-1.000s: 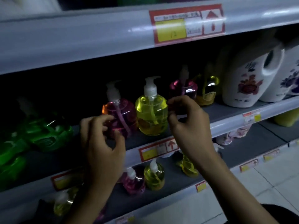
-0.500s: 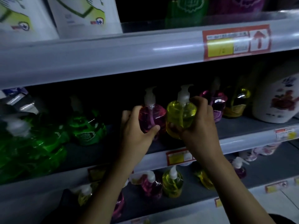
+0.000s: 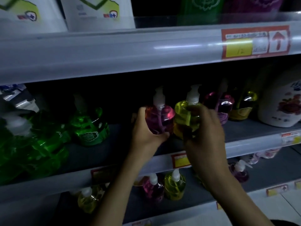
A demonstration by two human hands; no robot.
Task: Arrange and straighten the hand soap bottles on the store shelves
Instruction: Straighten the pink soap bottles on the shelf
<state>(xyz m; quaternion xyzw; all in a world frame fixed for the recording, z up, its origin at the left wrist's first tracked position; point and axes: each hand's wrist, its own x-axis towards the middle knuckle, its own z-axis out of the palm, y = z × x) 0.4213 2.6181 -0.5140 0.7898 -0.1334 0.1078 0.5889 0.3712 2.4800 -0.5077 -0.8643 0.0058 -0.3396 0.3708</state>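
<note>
Landmark for all positions: the yellow price label (image 3: pixel 180 160) on the lip of the middle shelf (image 3: pixel 252 146).

Nearest the camera, both forearms rise from below the label toward the shelf. The right hand (image 3: pixel 203 134) sits directly above the label, fingers wrapped across the front of the yellow bottle (image 3: pixel 185 116), clamped on its body. The left hand (image 3: pixel 145 132) sits up and to the left of the label, closed around the lower left side of the pink bottle (image 3: pixel 160 119), thumb under its front.

Governing relation: the two bottles stand above the label, side by side, their bodies touching or very nearly so, pink on the left. Each long axis is close to upright, pump heads pointing up. Each hand is on its own bottle, so neither has to cross over. Whether the bases rest on the shelf or are lifted cannot be told.

Appearance: clear, rounded bodies with tinted liquid and white pumps. The image is dim and motion-blurred.

Farther back, up and right of the label, a second pink bottle (image 3: pixel 219 103) and a second yellow bottle (image 3: pixel 244 105) stand deeper on the shelf. Judgement: the front pair likely needs aligning with these.
</note>
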